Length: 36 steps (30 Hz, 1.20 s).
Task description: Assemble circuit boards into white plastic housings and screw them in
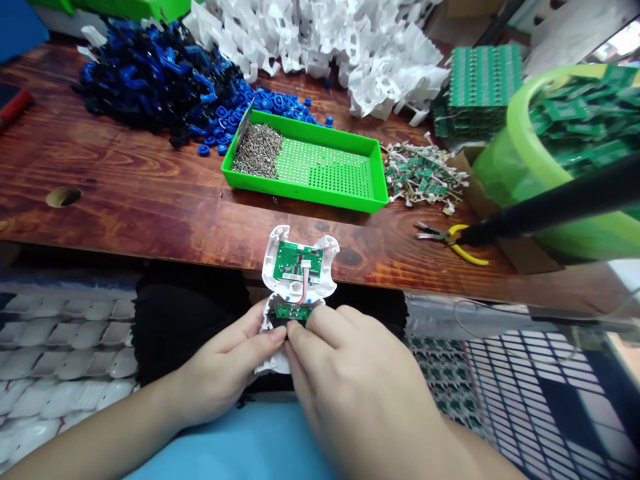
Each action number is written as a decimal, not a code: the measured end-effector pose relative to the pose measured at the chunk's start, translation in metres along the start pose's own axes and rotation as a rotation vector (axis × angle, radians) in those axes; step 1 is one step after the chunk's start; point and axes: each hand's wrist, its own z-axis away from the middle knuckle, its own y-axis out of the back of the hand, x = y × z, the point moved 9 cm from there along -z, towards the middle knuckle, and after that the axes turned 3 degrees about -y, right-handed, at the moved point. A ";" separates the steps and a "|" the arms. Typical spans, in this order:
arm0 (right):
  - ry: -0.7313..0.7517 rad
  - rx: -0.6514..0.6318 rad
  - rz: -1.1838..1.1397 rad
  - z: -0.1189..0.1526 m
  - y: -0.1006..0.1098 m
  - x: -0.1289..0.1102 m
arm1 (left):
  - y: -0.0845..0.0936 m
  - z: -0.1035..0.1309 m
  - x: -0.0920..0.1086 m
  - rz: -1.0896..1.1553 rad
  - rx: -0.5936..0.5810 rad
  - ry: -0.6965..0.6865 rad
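My left hand [227, 363] is closed on the left side of a white plastic housing half [274, 363], its thumb lying over the inside. A small green circuit board [294, 311] and a dark part sit in that half. My right hand [350, 360] bends over the same half, fingertips pressed together at the dark part; whether they pinch anything small is hidden. Beyond it a second white housing half [327, 270] with a larger green circuit board [285, 260] leans at the table edge. Red and white wires [305, 283] run between the two boards.
A green tray [305, 193] with screws [257, 150] stands ahead. Behind it lie blue and black plastic parts [150, 80] and white housings [320, 40]. To the right are wired boards [425, 170], yellow-handled pliers [463, 247], stacked boards [485, 80] and a green basket [515, 133], crossed by a black bar [565, 200].
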 end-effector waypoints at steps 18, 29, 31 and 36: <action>-0.204 0.134 -0.395 0.012 0.022 0.039 | 0.011 -0.002 0.010 0.032 0.103 -0.038; -0.417 -0.119 -0.737 0.022 -0.028 0.052 | -0.004 0.006 0.035 -0.579 0.175 -0.216; -0.386 -0.086 -0.707 0.019 -0.026 0.053 | -0.010 0.007 0.039 -0.659 0.122 -0.277; -0.416 -0.107 -0.772 0.020 -0.036 0.060 | -0.023 0.010 0.042 -0.869 -0.032 -0.388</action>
